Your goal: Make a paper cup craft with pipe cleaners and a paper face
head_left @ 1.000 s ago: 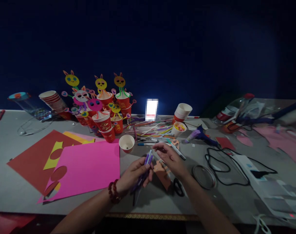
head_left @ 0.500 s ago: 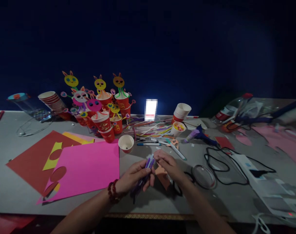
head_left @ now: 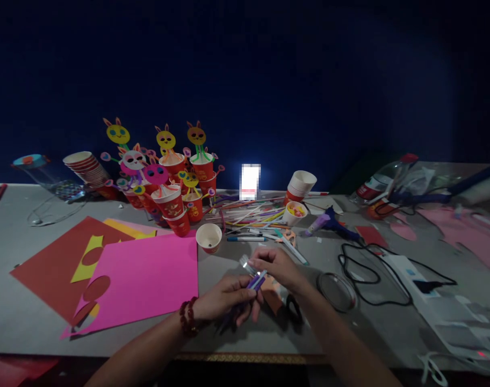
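Purple bundle [head_left: 254, 284] held in the left hand [head_left: 232, 296], well above the counter [head_left: 148, 337], close in front of the body and just below the right fingertips. By judgement, at the stage of working at its upper end: gripped low by the left hand, with a clear, shiny piece [head_left: 245, 262] pinched between thumb and fingers of the right hand [head_left: 279, 267], just beyond the tip of the bundle. Possibly a bit of wrapping; cannot tell for sure, nor whether joined to the bundle or already apart.

Next move, as a judgement: calls for a steady left grip, enough to stop any spilling of loose lengths, and a light, controlled pull or release with the right.

As for looks: slim, straight, deep purple along the sides, with pale, whitish strips and a bright glint near the top. Tilted, upper end pointing away and to the right; lower end dark, blurred and partly hidden under the left palm. Probably light and rather slippery to hold.

Around the hands: pink paper [head_left: 156, 279] to the left, an orange paper piece [head_left: 272, 299] just below the right hand, a white-lined cup [head_left: 208, 234] beyond the left hand, and thin coloured sticks [head_left: 253, 215] farther beyond both.
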`<state>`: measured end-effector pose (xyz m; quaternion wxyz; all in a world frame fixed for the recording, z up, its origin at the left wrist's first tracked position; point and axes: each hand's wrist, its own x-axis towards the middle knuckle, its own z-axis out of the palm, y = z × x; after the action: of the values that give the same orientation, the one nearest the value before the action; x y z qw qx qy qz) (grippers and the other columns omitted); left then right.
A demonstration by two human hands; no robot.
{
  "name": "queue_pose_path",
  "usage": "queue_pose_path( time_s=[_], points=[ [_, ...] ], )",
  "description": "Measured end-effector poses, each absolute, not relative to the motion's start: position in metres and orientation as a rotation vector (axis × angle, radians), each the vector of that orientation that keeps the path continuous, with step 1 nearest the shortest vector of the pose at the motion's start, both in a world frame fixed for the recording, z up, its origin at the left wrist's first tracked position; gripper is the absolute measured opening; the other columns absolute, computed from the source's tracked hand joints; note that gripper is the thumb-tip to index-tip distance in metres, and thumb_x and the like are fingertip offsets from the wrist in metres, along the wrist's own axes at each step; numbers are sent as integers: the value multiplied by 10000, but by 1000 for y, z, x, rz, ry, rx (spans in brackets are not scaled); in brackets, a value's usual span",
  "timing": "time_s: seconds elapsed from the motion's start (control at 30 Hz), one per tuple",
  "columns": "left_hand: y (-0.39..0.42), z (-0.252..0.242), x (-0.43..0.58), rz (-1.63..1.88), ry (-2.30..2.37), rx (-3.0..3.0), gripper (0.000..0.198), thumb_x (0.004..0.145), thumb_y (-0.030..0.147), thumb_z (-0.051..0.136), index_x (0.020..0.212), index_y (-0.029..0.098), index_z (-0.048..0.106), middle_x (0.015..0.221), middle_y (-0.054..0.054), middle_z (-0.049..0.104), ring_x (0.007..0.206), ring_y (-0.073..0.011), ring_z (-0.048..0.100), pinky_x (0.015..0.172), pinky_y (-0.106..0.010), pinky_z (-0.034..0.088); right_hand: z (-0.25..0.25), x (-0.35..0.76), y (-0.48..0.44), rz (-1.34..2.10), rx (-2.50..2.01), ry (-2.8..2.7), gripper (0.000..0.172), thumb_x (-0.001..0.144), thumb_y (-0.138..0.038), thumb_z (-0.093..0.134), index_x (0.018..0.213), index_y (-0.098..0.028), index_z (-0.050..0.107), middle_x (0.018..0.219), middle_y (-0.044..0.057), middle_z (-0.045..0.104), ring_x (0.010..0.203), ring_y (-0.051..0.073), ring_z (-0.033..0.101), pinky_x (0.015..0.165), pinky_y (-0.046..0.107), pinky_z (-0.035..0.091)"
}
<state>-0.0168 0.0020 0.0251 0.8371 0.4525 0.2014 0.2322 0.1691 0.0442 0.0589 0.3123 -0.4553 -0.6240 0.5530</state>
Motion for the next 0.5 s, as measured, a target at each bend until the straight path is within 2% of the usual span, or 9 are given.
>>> queue_pose_path(
  time_s=[0.23,0.37,0.5],
  points=[
    [4,24,-17,450,404,851,322,901,435,607,950,119,571,695,-54,700,376,-71,542,363,-150,380,68,171,47,1546,-1209,-1585,357,714,-495,725,622,-155,663,571,-27,520,584,123,449,574,247,337],
    [4,24,-17,415,413,850,328,891,440,620,938,119,576,692,-54,703,371,-73,544,352,-149,373,70,170,47,1585,-1204,-1619,325,712,-465,726,658,-147,682,606,-12,562,602,134,488,593,253,369],
    [4,27,-17,411,424,865,341,883,453,625,925,117,580,680,-50,700,361,-70,532,346,-152,354,70,168,46,1445,-1213,-1750,271,741,-418,701,678,-154,710,652,7,607,656,156,534,622,260,391]
  ],
)
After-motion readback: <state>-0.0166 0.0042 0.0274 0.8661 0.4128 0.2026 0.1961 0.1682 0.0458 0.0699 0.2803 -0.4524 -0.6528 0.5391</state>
